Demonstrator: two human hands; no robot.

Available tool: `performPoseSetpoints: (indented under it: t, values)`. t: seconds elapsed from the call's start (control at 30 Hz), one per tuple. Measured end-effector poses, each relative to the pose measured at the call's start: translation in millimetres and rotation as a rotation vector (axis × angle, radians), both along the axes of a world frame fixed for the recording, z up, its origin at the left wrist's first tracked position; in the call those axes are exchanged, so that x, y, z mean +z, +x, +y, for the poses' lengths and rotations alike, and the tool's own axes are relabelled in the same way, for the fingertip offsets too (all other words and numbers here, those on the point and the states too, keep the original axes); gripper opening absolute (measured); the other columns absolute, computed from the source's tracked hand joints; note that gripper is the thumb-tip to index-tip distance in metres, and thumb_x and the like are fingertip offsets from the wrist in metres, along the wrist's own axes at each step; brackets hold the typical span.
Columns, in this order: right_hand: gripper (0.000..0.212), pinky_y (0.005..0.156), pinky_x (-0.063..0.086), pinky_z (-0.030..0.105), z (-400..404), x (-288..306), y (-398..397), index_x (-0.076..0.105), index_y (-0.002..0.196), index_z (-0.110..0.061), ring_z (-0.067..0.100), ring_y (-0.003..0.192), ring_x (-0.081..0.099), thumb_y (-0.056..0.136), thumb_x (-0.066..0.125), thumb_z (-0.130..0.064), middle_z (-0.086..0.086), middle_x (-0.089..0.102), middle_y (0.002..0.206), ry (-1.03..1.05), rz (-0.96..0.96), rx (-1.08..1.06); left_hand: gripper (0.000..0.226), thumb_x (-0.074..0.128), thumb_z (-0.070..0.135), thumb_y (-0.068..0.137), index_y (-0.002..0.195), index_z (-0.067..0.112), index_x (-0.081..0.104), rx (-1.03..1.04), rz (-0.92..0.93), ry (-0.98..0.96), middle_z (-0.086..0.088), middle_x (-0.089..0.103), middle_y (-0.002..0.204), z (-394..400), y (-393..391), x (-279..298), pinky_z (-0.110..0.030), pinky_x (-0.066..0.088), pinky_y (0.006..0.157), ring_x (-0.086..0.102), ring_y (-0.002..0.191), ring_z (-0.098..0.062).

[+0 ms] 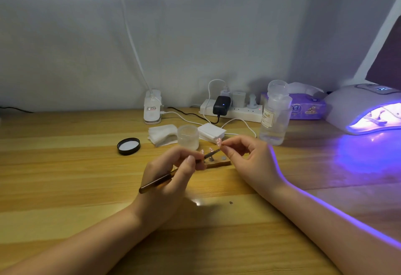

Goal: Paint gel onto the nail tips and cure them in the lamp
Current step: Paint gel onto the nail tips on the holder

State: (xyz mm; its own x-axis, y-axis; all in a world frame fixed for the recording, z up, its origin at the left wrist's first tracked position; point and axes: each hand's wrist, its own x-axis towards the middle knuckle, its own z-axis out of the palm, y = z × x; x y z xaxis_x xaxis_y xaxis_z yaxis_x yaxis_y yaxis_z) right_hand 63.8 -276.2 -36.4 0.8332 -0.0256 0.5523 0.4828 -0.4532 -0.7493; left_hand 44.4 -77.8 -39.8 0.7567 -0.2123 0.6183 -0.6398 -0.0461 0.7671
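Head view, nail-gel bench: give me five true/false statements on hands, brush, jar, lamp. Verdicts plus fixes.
1. The left hand holds the brush. True.
2. The right hand rests flat on the table, empty. False: it is raised and pinches a nail tip at the brush's tip.
3. The curing lamp is off. False: it glows violet and throws that light across the table.
4. The black lid is screwed onto the small frosted jar. False: the lid lies on the table to the jar's left, and the jar stands open.
5. More nail tips stand on the wooden holder between the hands. True.
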Motion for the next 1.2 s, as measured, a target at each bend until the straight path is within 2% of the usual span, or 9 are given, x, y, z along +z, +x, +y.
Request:
performPoseSetpoints:
  t: [0.13,0.23,0.47,0.6,0.8,0.9,1.07,1.2]
  values:
    - [0.012,0.072,0.054,0.030,-0.5,-0.2,0.3,0.074,0.094,-0.015,0.008,0.078,0.063,0.085,0.069,-0.009,-0.006,0.070,0.082,-0.008,0.020,0.017,0.030,0.052,0.029,0.092,0.109,0.009,0.067,0.020,-0.018,0.024,0.000,0.074,0.099,-0.4,1.7,1.4,-0.024,0.055,0.078,0.070,0.095,-0.013]
    - [0.013,0.073,0.054,0.029,-0.7,0.1,-0.6,0.073,0.095,-0.017,0.007,0.079,0.063,0.086,0.068,-0.009,-0.008,0.070,0.083,-0.010,0.022,0.033,0.031,0.052,0.029,0.092,0.111,0.009,0.067,-0.004,0.003,0.024,0.001,0.074,0.101,-0.4,1.8,1.2,-0.022,0.054,0.078,0.070,0.097,-0.012]
    - [0.014,0.068,0.053,0.022,-1.2,-1.4,1.0,0.072,0.093,-0.021,0.004,0.076,0.063,0.086,0.069,-0.010,-0.010,0.069,0.081,-0.014,0.008,0.019,0.023,0.054,0.028,0.089,0.096,0.014,0.071,-0.008,0.035,0.013,-0.006,0.074,0.089,1.2,-0.2,0.2,-0.043,0.058,0.080,0.072,0.089,-0.024]
    - [0.015,0.068,0.052,0.019,-1.5,-2.0,1.7,0.071,0.094,-0.022,0.003,0.076,0.063,0.086,0.069,-0.010,-0.011,0.069,0.082,-0.008,0.008,0.038,0.025,0.051,0.027,0.093,0.101,0.010,0.067,0.019,0.000,-0.003,-0.004,0.073,0.092,0.3,0.0,2.5,-0.029,0.057,0.076,0.071,0.089,-0.018]
    - [0.015,0.069,0.054,0.026,-1.3,-2.5,2.2,0.072,0.094,-0.022,0.007,0.078,0.064,0.086,0.069,-0.010,-0.010,0.069,0.083,0.001,0.018,0.063,0.023,0.051,0.019,0.095,0.108,0.009,0.067,0.015,0.065,0.012,-0.001,0.074,0.099,0.3,3.1,1.6,-0.020,0.054,0.074,0.070,0.093,-0.012]
    - [0.015,0.070,0.055,0.028,-1.6,-3.0,2.6,0.071,0.093,-0.021,0.008,0.077,0.064,0.086,0.068,-0.009,-0.008,0.069,0.082,0.004,0.031,0.071,0.023,0.054,0.025,0.094,0.104,0.010,0.069,-0.014,0.073,-0.018,-0.004,0.075,0.095,-0.1,2.0,1.8,-0.022,0.054,0.075,0.071,0.092,-0.017]
    - [0.015,0.068,0.054,0.024,-1.6,-3.3,2.9,0.072,0.093,-0.019,0.008,0.075,0.064,0.086,0.067,-0.006,-0.007,0.069,0.080,0.018,0.031,0.072,0.029,0.052,0.031,0.091,0.099,0.010,0.071,-0.051,0.088,-0.067,-0.008,0.075,0.093,0.1,0.6,1.6,-0.032,0.058,0.078,0.072,0.091,-0.026]
    - [0.014,0.070,0.055,0.036,-1.3,-3.1,3.3,0.071,0.093,-0.017,0.015,0.076,0.063,0.087,0.066,-0.006,-0.002,0.068,0.080,0.020,0.050,0.090,0.028,0.049,0.030,0.094,0.101,0.011,0.069,-0.038,0.064,-0.070,-0.006,0.074,0.093,-0.1,2.6,2.4,-0.031,0.057,0.074,0.072,0.090,-0.026]
